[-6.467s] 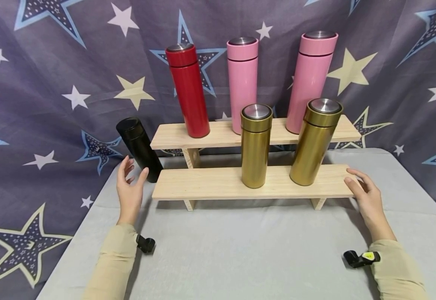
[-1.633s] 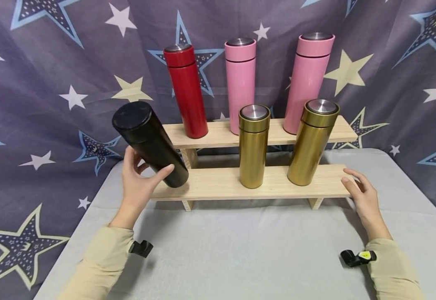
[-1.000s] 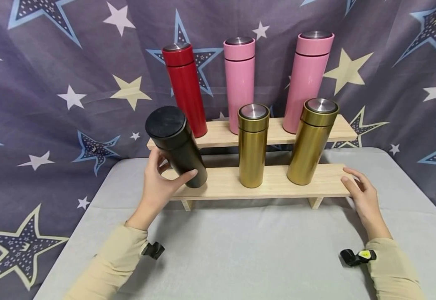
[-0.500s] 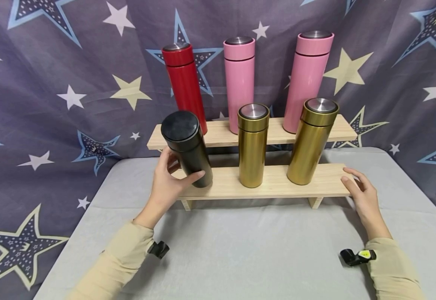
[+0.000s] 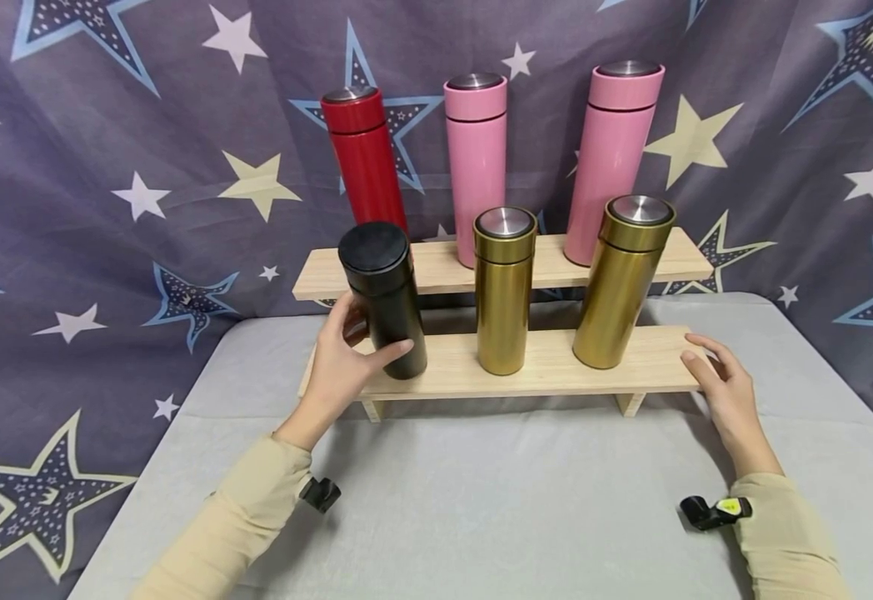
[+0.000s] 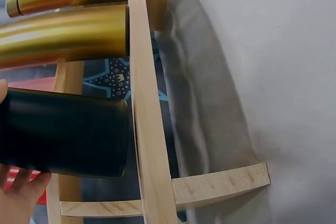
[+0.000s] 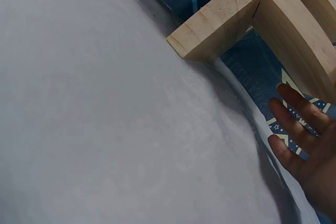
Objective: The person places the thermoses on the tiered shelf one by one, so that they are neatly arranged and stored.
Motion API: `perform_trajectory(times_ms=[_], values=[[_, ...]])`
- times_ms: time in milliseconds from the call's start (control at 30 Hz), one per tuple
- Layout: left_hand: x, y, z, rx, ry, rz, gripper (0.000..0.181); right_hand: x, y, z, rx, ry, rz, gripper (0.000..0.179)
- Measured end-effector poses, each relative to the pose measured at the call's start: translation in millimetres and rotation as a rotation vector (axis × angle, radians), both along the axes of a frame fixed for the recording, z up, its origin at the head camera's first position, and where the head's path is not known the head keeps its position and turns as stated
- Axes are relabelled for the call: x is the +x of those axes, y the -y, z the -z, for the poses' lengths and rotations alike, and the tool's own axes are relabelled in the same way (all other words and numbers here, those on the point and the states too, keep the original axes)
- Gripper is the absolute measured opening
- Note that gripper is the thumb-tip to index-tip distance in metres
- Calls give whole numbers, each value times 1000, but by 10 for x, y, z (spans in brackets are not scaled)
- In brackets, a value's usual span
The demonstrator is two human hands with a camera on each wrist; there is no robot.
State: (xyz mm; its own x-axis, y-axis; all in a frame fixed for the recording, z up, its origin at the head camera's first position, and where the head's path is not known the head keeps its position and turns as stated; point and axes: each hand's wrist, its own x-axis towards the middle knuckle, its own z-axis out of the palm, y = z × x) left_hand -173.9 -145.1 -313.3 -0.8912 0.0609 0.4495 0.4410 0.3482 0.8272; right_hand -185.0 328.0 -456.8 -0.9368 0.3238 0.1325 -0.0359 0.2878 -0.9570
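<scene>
In the head view my left hand [image 5: 339, 367] grips a black thermos flask [image 5: 390, 312] low on its body, thumb across the front. The flask stands nearly upright at the left part of the lower wooden shelf [image 5: 447, 367]. Its base is right at the board in the left wrist view, where the flask [image 6: 63, 132] lies sideways across the picture. My right hand [image 5: 729, 396] touches the right end of the lower shelf with thumb and forefinger. Seen from the right wrist, its other fingers [image 7: 294, 124] spread loosely below the board.
Two gold flasks [image 5: 504, 308] [image 5: 620, 292] stand on the lower shelf, right of the black one. On the upper shelf [image 5: 436, 267] are a red flask [image 5: 365, 158] and two pink ones [image 5: 476, 175] [image 5: 612, 167]. A starred curtain [image 5: 182, 150] hangs behind the grey-covered table [image 5: 496, 500].
My left hand took the black flask from the table left of the stand and brought it rightward over the lower shelf. It has come down and straightened up. My right hand stays put.
</scene>
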Motion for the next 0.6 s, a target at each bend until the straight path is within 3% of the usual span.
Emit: perform_trajectory(times_ms=[233, 467, 600], values=[[-18, -11, 2, 17, 27, 0, 73, -4, 7, -11, 5, 0, 3, 45], [-293, 138, 280, 12, 39, -3, 78, -3, 3, -15, 12, 9, 4, 46], [-331, 169, 278, 51, 88, 12, 82, 0, 3, -10, 9, 7, 1, 45]])
